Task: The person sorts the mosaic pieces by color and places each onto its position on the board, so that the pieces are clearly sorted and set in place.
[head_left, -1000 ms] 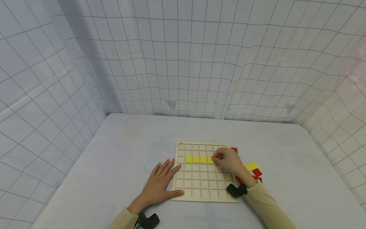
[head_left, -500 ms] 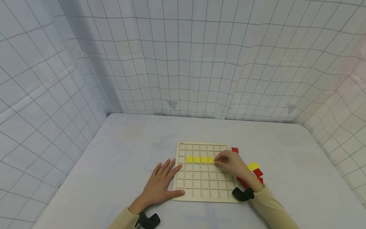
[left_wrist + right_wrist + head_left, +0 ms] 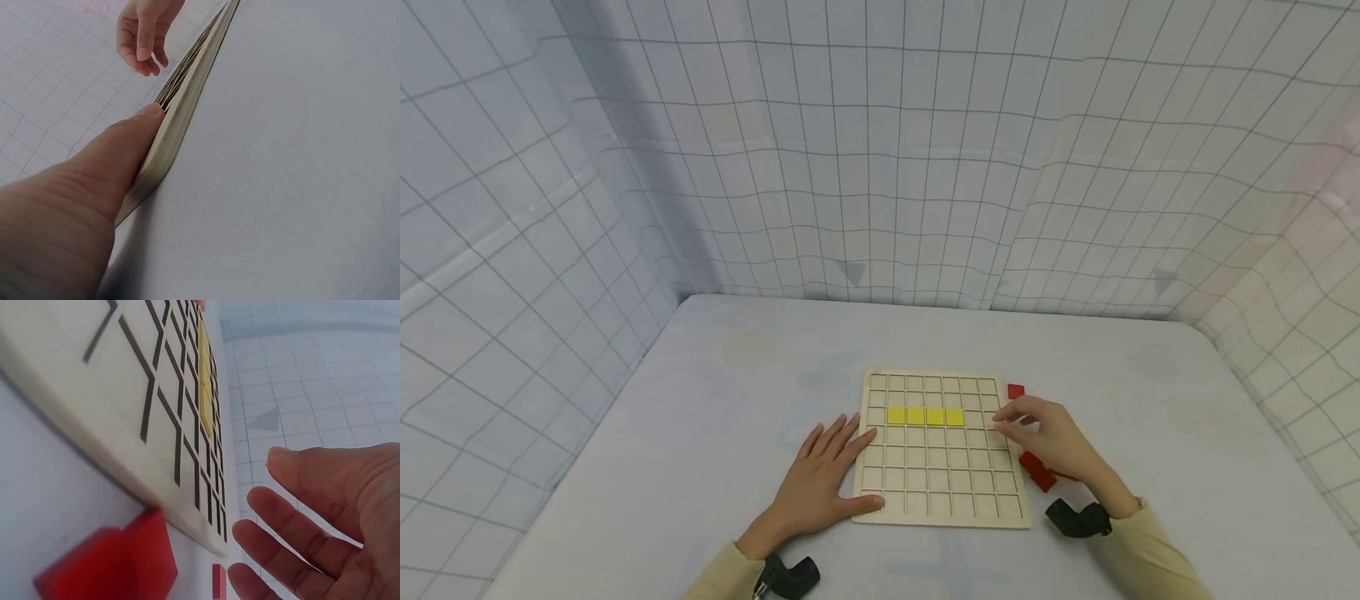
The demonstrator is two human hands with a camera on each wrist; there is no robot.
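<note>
A pale wooden grid board (image 3: 917, 457) lies on the table, with several yellow square tiles (image 3: 915, 416) in a row in its cells. My left hand (image 3: 817, 487) lies flat with fingers spread, its thumb and fingertips resting on the board's left edge. Over the board's right edge hovers my right hand (image 3: 1051, 435), its fingers loosely bent and thumb apart; the right wrist view shows nothing between them. Close under that hand lie red tiles (image 3: 1037, 472), and another red tile (image 3: 1016, 391) is by the board's upper right. The yellow tile to the right is hidden behind the hand.
The white table (image 3: 760, 367) extends around the board on all sides. White grid-patterned curtains (image 3: 880, 167) hang behind it and at both sides. A black wrist device (image 3: 1078, 518) sits at my right wrist, another black device (image 3: 792, 577) at the left.
My right hand has moved right, away from the last yellow tile in the row to the board's right edge, and its fingers have parted. The left hand has stayed in place.
</note>
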